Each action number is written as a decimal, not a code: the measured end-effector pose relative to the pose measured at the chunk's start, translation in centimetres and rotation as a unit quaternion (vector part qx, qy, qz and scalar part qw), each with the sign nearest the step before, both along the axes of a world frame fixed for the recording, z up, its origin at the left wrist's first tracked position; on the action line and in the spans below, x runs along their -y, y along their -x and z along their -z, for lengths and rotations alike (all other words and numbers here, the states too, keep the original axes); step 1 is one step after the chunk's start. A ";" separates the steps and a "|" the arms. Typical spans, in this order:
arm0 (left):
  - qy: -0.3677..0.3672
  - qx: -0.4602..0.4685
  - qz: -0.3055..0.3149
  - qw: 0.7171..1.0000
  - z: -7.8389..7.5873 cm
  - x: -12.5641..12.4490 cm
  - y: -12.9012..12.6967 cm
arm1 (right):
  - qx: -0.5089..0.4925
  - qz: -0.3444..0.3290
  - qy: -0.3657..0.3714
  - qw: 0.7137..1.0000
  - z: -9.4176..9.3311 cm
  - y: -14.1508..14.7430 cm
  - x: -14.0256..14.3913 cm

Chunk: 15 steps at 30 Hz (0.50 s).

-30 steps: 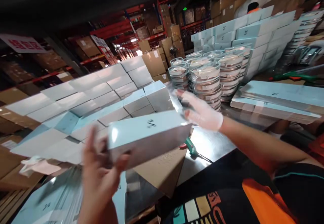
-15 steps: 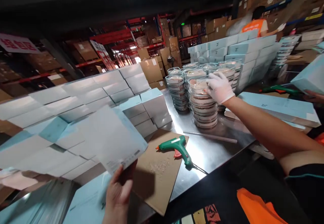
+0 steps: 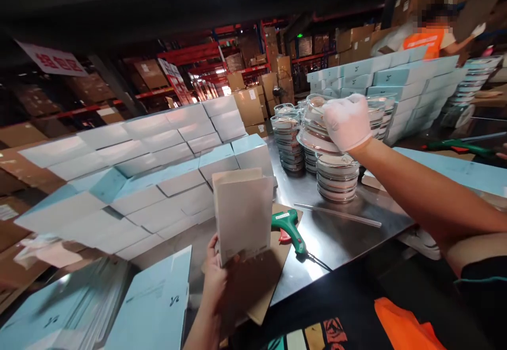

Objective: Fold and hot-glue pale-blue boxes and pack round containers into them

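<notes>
My left hand, bare, grips a white carton near its bottom; a flap stands up at its top. In my gloved right hand is a clear plastic tub, tilted and raised over a stack of similar round tubs. My fingers are partly hidden behind the glove's back. A green glue gun lies on a brown cardboard sheet, its nozzle covered by the carton. A thin clear stick rests on the metal table.
Rows of stacked white and pale-blue cartons line the left and back. Flat blue cartons lie at lower left. More tub stacks stand behind the nearest one. A person in an orange vest is at far right.
My right hand has lifted a tub off the near stack, which is now shorter. My left hand has brought the carton rightward and turned it upright, partly over the glue gun.
</notes>
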<state>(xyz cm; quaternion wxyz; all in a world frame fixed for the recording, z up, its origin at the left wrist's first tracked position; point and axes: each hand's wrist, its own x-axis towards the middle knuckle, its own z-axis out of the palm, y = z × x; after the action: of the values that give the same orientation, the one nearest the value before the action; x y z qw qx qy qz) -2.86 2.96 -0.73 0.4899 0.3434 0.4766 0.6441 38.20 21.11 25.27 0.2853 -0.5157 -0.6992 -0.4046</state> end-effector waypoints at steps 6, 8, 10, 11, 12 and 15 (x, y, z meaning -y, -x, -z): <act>-0.012 0.090 0.099 0.991 -1.9 -1.0 -2.2 | 0.067 0.037 0.124 0.989 2.3 0.0 -0.5; -0.018 0.135 0.156 0.978 -3.3 -2.6 -4.3 | 0.063 0.056 0.141 0.986 2.7 -0.4 -0.6; -0.034 0.164 0.206 0.964 -4.8 -4.6 -7.1 | 0.043 0.056 0.127 0.989 2.8 -0.9 -0.6; -0.046 0.172 0.230 0.957 -5.7 -5.7 -8.7 | 0.035 0.050 0.123 0.990 2.8 -1.1 -0.6; -0.059 0.180 0.257 0.948 -6.5 -6.8 -10.4 | 0.029 0.038 0.122 0.991 2.8 -1.4 -0.7; -0.104 0.205 0.329 0.916 -9.0 -9.7 -15.7 | 0.007 -0.011 0.116 0.993 3.2 -1.8 -0.9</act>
<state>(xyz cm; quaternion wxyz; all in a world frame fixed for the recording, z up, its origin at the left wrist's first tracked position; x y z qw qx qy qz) 12.82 12.66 8.23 0.7227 0.3907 0.1557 0.5486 40.04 21.96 22.03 0.2232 -0.5347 -0.7490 -0.3214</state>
